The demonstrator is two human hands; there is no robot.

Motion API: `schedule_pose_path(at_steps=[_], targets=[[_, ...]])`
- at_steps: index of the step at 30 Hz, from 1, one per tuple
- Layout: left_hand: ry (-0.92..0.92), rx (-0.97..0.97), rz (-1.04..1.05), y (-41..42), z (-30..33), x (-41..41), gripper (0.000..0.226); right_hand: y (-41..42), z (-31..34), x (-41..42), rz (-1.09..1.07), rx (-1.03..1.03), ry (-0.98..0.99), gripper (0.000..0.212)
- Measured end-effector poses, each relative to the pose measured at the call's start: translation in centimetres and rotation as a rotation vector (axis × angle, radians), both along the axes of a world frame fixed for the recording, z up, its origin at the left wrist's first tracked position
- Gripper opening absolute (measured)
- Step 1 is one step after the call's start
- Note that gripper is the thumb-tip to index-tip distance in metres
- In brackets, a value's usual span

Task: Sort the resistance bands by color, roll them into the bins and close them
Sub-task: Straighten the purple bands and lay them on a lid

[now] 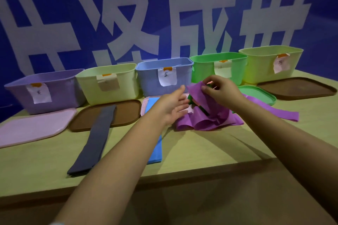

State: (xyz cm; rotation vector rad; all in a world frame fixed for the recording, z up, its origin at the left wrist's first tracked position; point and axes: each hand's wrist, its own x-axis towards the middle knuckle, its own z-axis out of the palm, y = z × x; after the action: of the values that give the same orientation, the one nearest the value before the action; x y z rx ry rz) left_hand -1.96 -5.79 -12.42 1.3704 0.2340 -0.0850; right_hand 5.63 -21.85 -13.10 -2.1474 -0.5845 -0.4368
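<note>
A tangle of purple bands [208,120] lies at the table's middle, with a green band [192,99] partly buried in it. My right hand [222,91] pinches a raised fold of purple band above the heap. My left hand [172,107] reaches toward the heap with fingers spread, holding nothing. A dark grey band [95,144] lies flat across a brown lid. A blue band [155,151] lies flat, mostly hidden under my left forearm. Open bins stand in a row: purple [60,93], pale yellow-green [128,82], blue [182,78], green [203,73] and yellow-green [259,67].
Lids lie in front of the bins: pink [31,128], brown [128,113], green [259,93] and brown [296,88]. Another pink lid [145,107] lies under the blue band. The table's front edge [164,179] runs below my forearms. A blue wall stands behind.
</note>
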Motion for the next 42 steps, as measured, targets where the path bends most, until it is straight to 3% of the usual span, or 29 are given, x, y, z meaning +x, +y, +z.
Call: schedule_pose_path(at_steps=[4,8,12,14,21,25,27,30,34,36,42], targets=[[0.077,-0.162,0.000,-0.8,0.7,3.4,0.036,-0.5,-0.6,-0.4,0.046,0.021,0.007,0.011],[0.032,-0.085,0.044,-2.0,1.5,4.3,0.012,-1.2,-0.5,-0.7,0.047,0.053,0.033,0.008],[-0.211,0.028,0.081,-2.5,2.3,4.9,0.017,-1.4,1.0,-0.8,0.009,0.184,0.322,0.064],[-0.274,0.134,0.056,-2.6,2.7,4.6,0.018,-1.2,2.1,-0.5,0.011,0.257,0.451,0.075],[-0.405,0.422,-0.005,-2.2,3.8,2.8,0.023,0.3,5.5,0.4,0.116,0.701,0.656,0.032],[-0.458,0.470,-0.037,-1.4,3.6,2.0,0.025,1.0,6.5,-0.1,0.176,0.699,0.789,0.018],[-0.469,0.484,-0.070,-0.9,3.3,1.8,0.020,1.5,6.9,-0.6,0.192,0.706,0.748,0.012],[-0.455,0.326,-0.105,0.0,3.3,1.1,0.010,1.7,7.8,-2.1,0.213,0.736,0.526,0.015],[-0.434,0.100,-0.145,0.8,4.4,0.1,0.062,1.0,9.5,-5.0,0.257,0.655,0.315,0.022],[-0.436,-0.084,-0.129,1.0,5.6,-0.6,0.077,0.8,10.5,-6.4,0.308,0.657,0.255,0.026],[-0.581,-0.194,0.061,0.3,10.3,-3.3,0.032,1.0,12.5,-10.3,0.440,0.563,0.260,0.016]])
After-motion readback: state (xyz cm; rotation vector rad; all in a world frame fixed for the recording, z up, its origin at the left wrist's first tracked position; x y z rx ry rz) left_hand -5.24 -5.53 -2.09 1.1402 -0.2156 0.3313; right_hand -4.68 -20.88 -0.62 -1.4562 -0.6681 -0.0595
